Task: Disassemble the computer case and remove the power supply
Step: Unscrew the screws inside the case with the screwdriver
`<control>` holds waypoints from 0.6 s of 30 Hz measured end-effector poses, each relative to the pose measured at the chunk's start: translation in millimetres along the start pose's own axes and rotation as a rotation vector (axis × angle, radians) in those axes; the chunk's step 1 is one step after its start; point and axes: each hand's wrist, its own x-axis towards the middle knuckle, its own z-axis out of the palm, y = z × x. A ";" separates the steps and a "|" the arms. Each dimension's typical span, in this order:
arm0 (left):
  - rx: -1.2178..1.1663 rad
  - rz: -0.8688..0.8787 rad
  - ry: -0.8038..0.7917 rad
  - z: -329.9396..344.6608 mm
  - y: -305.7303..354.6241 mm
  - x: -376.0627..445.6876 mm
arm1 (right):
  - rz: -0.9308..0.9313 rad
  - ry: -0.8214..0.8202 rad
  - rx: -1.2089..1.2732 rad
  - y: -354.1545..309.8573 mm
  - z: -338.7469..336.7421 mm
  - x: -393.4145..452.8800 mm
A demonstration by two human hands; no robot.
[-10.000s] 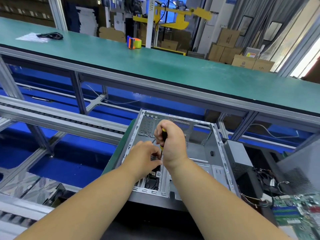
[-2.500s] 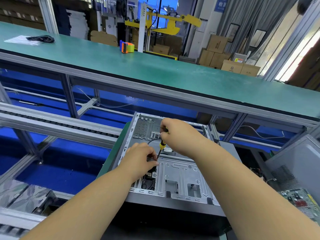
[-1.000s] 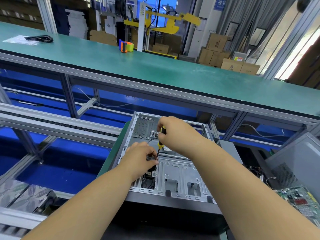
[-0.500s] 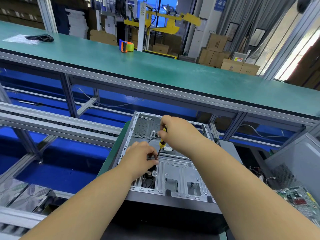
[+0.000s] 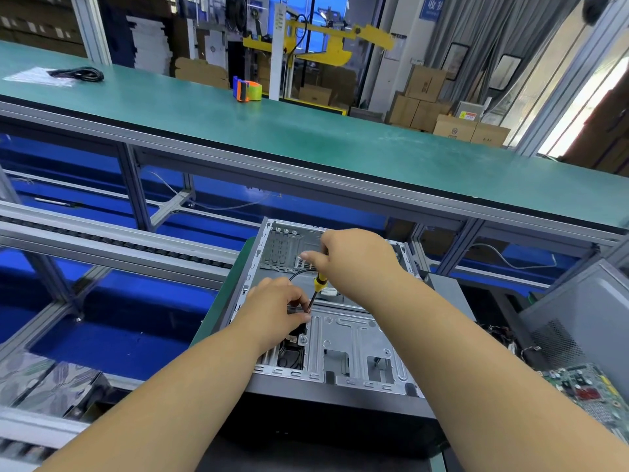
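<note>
hiding the screwdriver [image 5: 319, 285] tip, left hand [image 5: 276, 311] blocks the case [image 5: 354, 338] interior.

The open computer case [image 5: 343, 349] lies flat in the lower middle of the frame, right in front of you. Your left hand [image 5: 275, 313] is over the left part of the case. Your right hand [image 5: 354, 264] is above it and a bit to the right, with the screwdriver [image 5: 316, 291] reaching down between the two hands. A circuit board [image 5: 589, 390] lies at the lower right, beside the case. Behind the case, a long workbench [image 5: 306, 141] runs across the frame. On it sits a tape dispenser [image 5: 247, 89] in the upper middle, and a coiled cable [image 5: 77, 74] on a sheet of paper [image 5: 34, 77] at the upper left. Cardboard boxes [image 5: 442, 114] are stacked behind the bench, upper right.
</note>
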 end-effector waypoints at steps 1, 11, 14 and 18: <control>0.001 -0.001 0.001 -0.1 0.3 0.0 | -0.008 -0.020 0.019 -0.2 -0.7 1.2; -0.005 0.004 0.015 0.3 0.1 0.1 | -0.005 -0.070 0.294 -1.0 -1.6 0.5; -0.005 0.004 0.014 0.3 -0.2 -0.3 | -0.005 -0.090 0.304 -0.5 -3.2 0.6; -0.008 -0.006 0.013 0.1 0.8 -0.3 | -0.048 -0.135 0.301 -2.1 -7.2 -1.5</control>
